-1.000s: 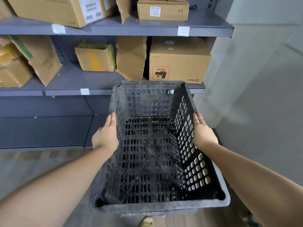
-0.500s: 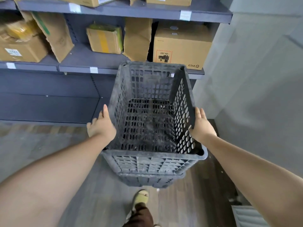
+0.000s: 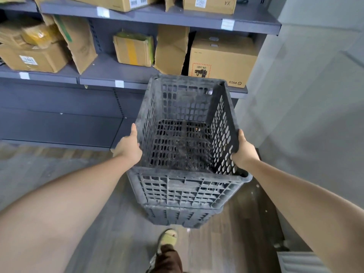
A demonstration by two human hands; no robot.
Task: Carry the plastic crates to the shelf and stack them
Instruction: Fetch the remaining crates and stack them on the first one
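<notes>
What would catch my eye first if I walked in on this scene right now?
A big, dusty black perforated crate fills the middle of the view, held at its sides by the left hand and right hand. It sits on another crate just visible beneath it. Behind stands a grey shelf loaded with cardboard boxes, including one marked PICO right behind the crate.

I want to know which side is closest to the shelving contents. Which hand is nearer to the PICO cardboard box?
Right. The right hand grips the crate wall on the side below the PICO box; the left hand holds the opposite wall, farther left of it.
</notes>
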